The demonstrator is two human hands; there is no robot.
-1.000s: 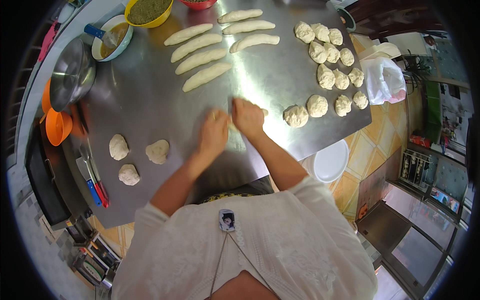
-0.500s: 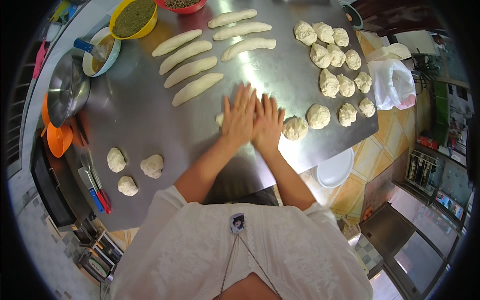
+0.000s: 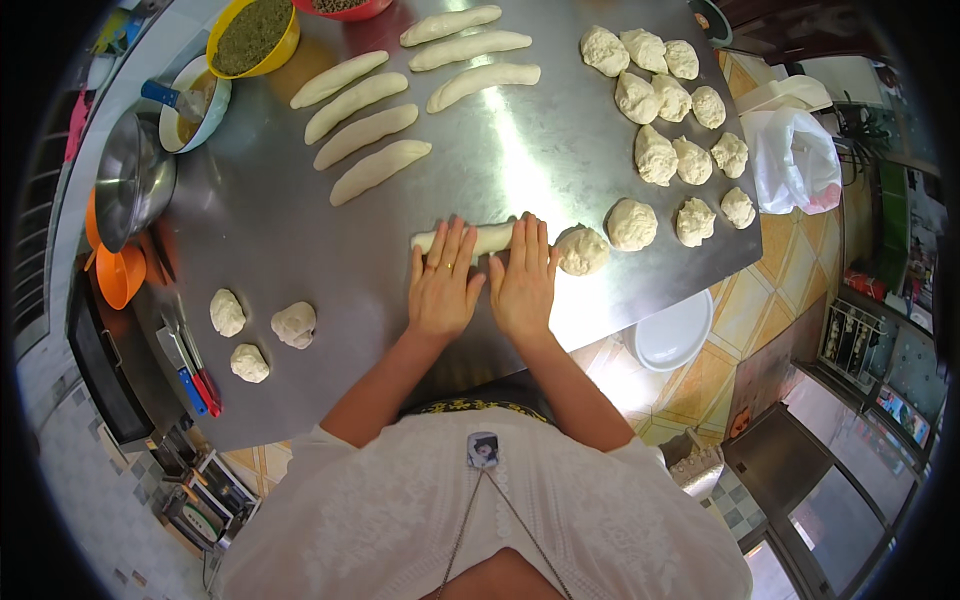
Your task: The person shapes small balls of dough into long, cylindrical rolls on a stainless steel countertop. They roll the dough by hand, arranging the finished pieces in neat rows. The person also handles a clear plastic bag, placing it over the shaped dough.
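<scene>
Under my fingertips lies a roll of dough (image 3: 490, 239), stretched sideways on the metal table (image 3: 255, 240). My left hand (image 3: 443, 290) rests flat with fingers extended over its left part. On its right end is my right hand (image 3: 524, 290), also flat, fingers straight and close together. Neither hand grips anything; the fingers hide parts of the roll. A round dough ball (image 3: 582, 251) sits just right of my right hand. Beyond my hands, several finished-looking long dough rolls (image 3: 381, 172) lie in two groups.
Several dough lumps (image 3: 655, 155) cover the table's right side; three dough balls (image 3: 294, 325) lie near left. Along the left edge are a steel bowl (image 3: 135, 180), a bowl with a brush (image 3: 198, 105), a yellow bowl (image 3: 254, 38) and blue- and red-handled tools (image 3: 190, 375). A white tub (image 3: 672, 335) stands below the right edge.
My hands have drawn back toward me and moved apart. The dough roll, mostly covered before, now shows between and beyond them as a longer piece.
</scene>
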